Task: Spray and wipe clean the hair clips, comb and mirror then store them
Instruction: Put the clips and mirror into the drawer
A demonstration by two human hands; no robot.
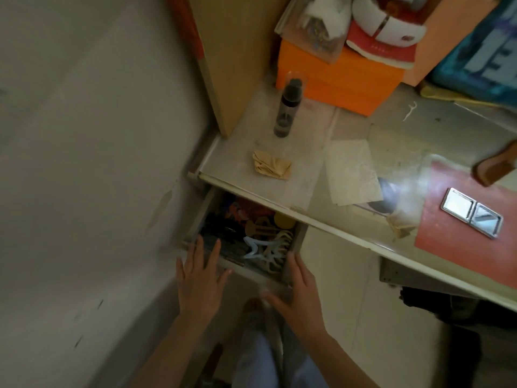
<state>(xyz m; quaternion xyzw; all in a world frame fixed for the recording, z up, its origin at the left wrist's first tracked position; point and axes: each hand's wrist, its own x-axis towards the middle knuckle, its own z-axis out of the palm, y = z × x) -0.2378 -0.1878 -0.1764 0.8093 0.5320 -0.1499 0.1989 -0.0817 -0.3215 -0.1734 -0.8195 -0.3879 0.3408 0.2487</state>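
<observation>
Hair clips (265, 247) lie in the drawer (293, 247) between both open hands

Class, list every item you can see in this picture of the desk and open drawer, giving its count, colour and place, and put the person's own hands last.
spray bottle: one, dark with clear cap, upright on the desk near the orange box
cloth: one, tan, crumpled on the desk in front of the bottle
orange box: one, at the back of the desk, things stacked on it
mirror: one, silver, folded open on the red mat
red mat: one, on the desk's right part
comb: one, brown, at the right edge
paper: one, pale, mid desk
drawer: one, open under the desk
hair clips: several, pale blue and beige, inside the drawer
left hand: open, at the drawer front
right hand: open, at the drawer front
</observation>
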